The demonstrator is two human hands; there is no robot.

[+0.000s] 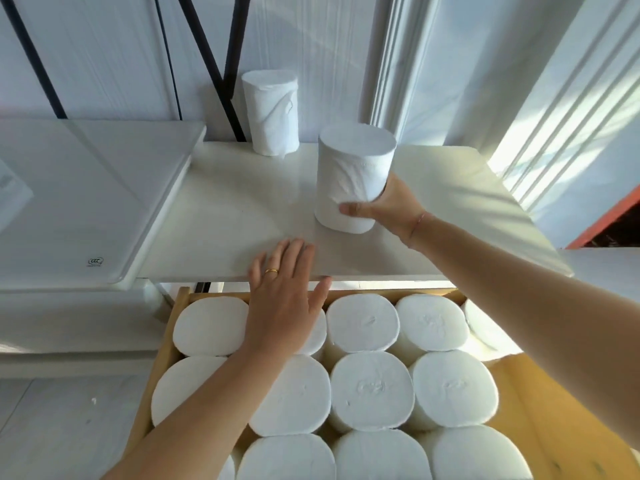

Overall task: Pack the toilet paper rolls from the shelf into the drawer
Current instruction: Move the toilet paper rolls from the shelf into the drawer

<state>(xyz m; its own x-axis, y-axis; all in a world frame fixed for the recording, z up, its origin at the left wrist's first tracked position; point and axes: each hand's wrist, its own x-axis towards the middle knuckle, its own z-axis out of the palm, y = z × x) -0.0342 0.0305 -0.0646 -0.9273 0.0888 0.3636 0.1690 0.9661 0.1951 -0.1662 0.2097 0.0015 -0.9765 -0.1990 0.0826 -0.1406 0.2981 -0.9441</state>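
Head view, right hand [381, 206]: fingers wrapped around an upright roll [353, 181] on the shelf [242, 216].
Left hand [284, 299]: fingers spread flat, over the packed drawer [166, 358].

A white tray-like panel [86, 188] with a small round logo [96, 261] near its lower edge fills the left of the frame. Black metal bars [214, 64] cross diagonally against the white wall [311, 36] at the top. An orange strip [604, 220] shows at the right edge. Pale floor [62, 427] lies at the lower left.
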